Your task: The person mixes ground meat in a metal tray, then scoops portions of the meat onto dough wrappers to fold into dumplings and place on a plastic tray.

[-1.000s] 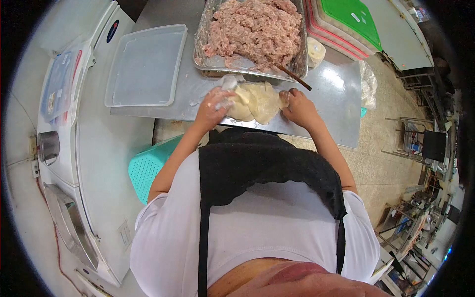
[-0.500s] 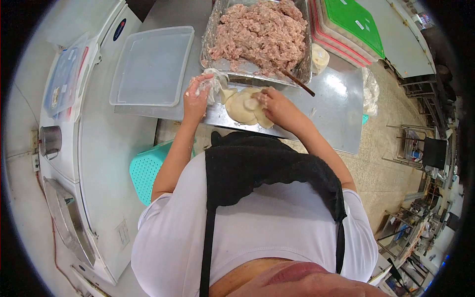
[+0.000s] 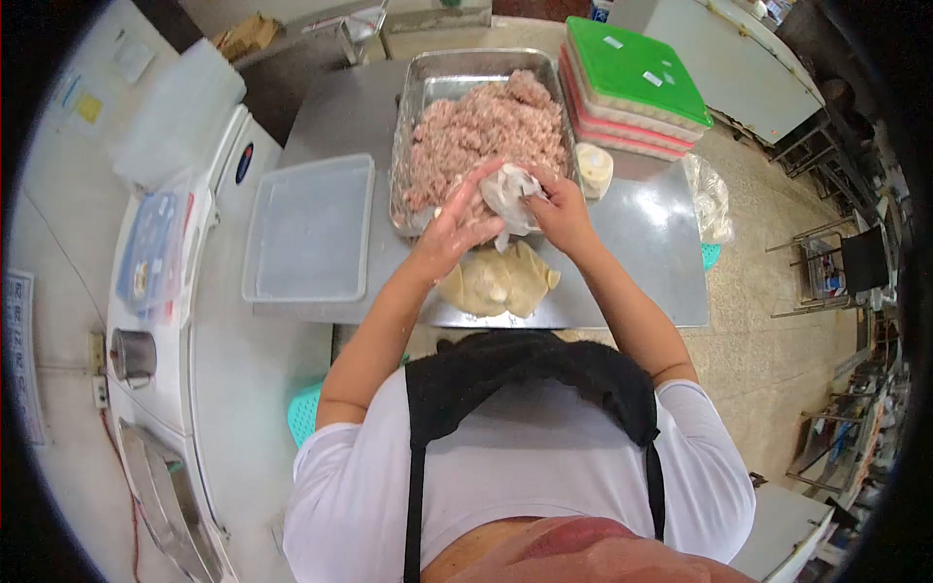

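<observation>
We hold a crumpled plastic between our hands, above the near edge of the tray. Our left hand is open, its fingers extended and its thumb apart, palm turned toward the plastic. Our right hand pinches the plastic between thumb and fingers. The dough lies in thin overlapping sheets on the near part of the metal table, just nearer to us than the tray, with a small pale lump on top. Minced meat is heaped in the tray, leaving some of its far left floor bare. To the left, a clear lid lies flat. To the right are a pale round piece beside the tray and, farther off, stacked boxes under a green cover.
</observation>
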